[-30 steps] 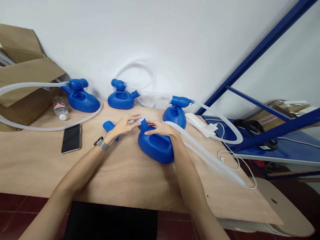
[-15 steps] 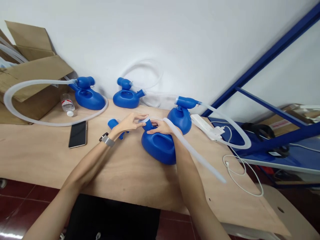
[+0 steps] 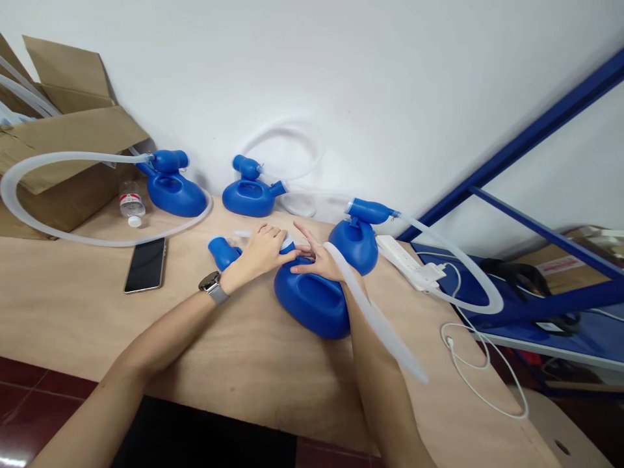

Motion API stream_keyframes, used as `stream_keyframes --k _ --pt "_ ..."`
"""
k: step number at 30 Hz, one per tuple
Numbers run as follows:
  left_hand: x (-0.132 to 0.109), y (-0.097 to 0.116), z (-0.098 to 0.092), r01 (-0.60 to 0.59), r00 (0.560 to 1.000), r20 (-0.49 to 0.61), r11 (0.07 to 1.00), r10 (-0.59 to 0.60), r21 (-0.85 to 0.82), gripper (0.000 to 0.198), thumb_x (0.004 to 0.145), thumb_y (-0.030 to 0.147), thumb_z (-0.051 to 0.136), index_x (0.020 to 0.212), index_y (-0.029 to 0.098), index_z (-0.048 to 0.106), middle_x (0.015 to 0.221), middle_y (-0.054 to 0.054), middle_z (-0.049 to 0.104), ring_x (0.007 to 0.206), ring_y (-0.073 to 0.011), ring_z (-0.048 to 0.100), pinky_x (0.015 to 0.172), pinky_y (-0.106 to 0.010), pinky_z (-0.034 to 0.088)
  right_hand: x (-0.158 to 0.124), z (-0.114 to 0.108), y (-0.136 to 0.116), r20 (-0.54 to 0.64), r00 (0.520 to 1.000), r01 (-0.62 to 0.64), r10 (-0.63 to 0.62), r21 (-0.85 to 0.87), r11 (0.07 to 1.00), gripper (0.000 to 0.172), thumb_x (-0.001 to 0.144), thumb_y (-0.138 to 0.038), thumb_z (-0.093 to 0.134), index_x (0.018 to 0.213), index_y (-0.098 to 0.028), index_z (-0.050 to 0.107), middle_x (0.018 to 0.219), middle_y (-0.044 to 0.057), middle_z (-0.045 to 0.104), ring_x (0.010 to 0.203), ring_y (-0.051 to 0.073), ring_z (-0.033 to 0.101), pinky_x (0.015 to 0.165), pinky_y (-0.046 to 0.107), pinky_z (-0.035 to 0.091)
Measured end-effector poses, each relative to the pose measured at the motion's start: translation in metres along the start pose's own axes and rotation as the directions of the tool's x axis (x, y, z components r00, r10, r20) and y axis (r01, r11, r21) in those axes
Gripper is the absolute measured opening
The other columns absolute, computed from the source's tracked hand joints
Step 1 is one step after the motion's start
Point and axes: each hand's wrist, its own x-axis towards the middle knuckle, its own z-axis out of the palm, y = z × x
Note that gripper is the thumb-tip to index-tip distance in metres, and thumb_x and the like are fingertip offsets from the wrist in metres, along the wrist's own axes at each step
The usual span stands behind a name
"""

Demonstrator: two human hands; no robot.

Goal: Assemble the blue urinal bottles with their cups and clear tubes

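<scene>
A blue plastic bottle [image 3: 312, 305] with a moulded handle stands on the wooden table in front of me. My left hand [image 3: 264, 248], with a watch on its wrist, is wrapped over the white-rimmed neck [image 3: 288, 246] of this bottle. On the neck's other side, my right hand [image 3: 319, 259] rests against its base and the bottle's top, fingers spread. A translucent hose [image 3: 375, 318] lies across my right wrist and forearm. Left of my left hand is a loose blue spout piece [image 3: 223, 252], partly hidden by that hand.
Three more blue bottles with hoses stand behind: left [image 3: 176, 195], middle [image 3: 248, 198] and right [image 3: 355, 246]. A phone [image 3: 145, 265], a water bottle [image 3: 131, 205] and a cardboard box [image 3: 73, 136] are at left. A power strip [image 3: 404, 263] with cables lies right, beside a blue rack [image 3: 536, 227].
My left hand has closed over the neck's rim, where its fingertips were before. My right hand's fingers have lifted and spread. The view has shifted slightly.
</scene>
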Motion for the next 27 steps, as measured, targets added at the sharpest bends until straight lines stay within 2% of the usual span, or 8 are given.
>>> stream_keyframes --k 5,10,13,15,18,20,23,27 --pt "0.007 -0.012 0.013 -0.096 0.995 -0.006 0.995 0.096 0.014 0.041 0.109 0.046 0.057 0.118 0.009 0.072 0.111 -0.021 0.077 0.109 -0.0346 0.072 0.106 -0.048 0.052 0.004 -0.008 0.004 0.059 0.997 0.063 -0.059 -0.076 0.995 0.114 0.078 -0.039 0.096 0.172 -0.028 0.033 0.115 0.004 0.079 0.128 0.028 0.072 0.126 0.054 0.046" --pt "0.010 -0.017 0.019 -0.082 0.995 0.050 0.990 0.088 -0.117 0.044 0.110 0.047 0.053 0.126 0.010 0.069 0.120 -0.020 0.076 0.112 -0.0342 0.072 0.101 -0.046 0.055 0.003 -0.010 0.001 0.064 0.996 0.078 -0.070 -0.137 0.987 0.121 0.083 -0.036 0.093 0.177 -0.027 0.018 0.118 0.005 0.079 0.131 0.027 0.070 0.126 0.056 0.044" --pt "0.007 -0.015 0.021 -0.041 0.998 0.037 0.973 0.051 -0.226 0.046 0.109 0.050 0.053 0.135 0.014 0.066 0.127 -0.018 0.075 0.115 -0.0320 0.071 0.101 -0.044 0.055 0.000 -0.007 0.000 0.037 0.997 0.070 -0.066 -0.134 0.989 0.115 0.084 -0.040 0.092 0.176 -0.026 0.024 0.137 0.009 0.075 0.135 0.028 0.068 0.126 0.052 0.045" --pt "0.005 -0.014 0.020 -0.018 0.999 0.043 0.965 0.031 -0.262 0.046 0.109 0.051 0.053 0.134 0.015 0.067 0.128 -0.016 0.074 0.116 -0.0315 0.070 0.102 -0.044 0.054 -0.001 -0.006 0.001 0.015 0.998 0.068 -0.067 -0.117 0.991 0.112 0.082 -0.048 0.093 0.173 -0.025 0.031 0.146 0.012 0.071 0.136 0.030 0.068 0.124 0.049 0.047" --pt "0.004 -0.012 0.014 0.002 0.998 0.058 0.960 0.015 -0.278 0.048 0.107 0.048 0.056 0.142 0.017 0.066 0.137 -0.016 0.072 0.125 -0.0316 0.067 0.108 -0.045 0.050 -0.003 -0.005 0.006 -0.025 0.999 0.046 -0.048 -0.066 0.997 0.122 0.079 -0.070 0.089 0.174 -0.024 0.028 0.141 0.014 0.074 0.131 0.033 0.070 0.118 0.046 0.051" --pt "0.005 -0.009 0.006 -0.007 0.996 0.082 0.961 0.031 -0.275 0.047 0.105 0.044 0.059 0.145 0.021 0.066 0.143 -0.015 0.070 0.133 -0.0315 0.063 0.117 -0.048 0.044 -0.004 -0.005 0.008 -0.081 0.997 0.021 -0.020 0.016 1.000 0.122 0.083 -0.090 0.068 0.175 -0.023 0.025 0.140 0.014 0.075 0.130 0.035 0.071 0.114 0.047 0.052" --pt "0.012 0.001 -0.007 0.040 0.992 0.124 0.950 -0.001 -0.311 0.037 0.103 0.051 0.062 0.126 0.026 0.077 0.134 -0.008 0.076 0.135 -0.0309 0.061 0.129 -0.057 0.026 -0.005 -0.004 0.008 -0.137 0.990 -0.007 0.025 0.131 0.991 0.100 0.098 -0.089 0.034 0.174 -0.025 0.030 0.150 0.010 0.071 0.138 0.035 0.066 0.118 0.049 0.048" --pt "0.026 0.015 -0.012 0.256 0.966 0.135 0.889 -0.221 -0.379 0.038 0.104 0.054 0.057 0.093 0.026 0.080 0.109 -0.001 0.083 0.124 -0.0282 0.067 0.132 -0.066 0.010 0.001 -0.005 0.010 -0.138 0.990 -0.021 0.034 0.093 0.995 0.077 0.099 -0.060 0.053 0.167 -0.025 0.046 0.160 0.004 0.064 0.139 0.036 0.065 0.123 0.052 0.043"
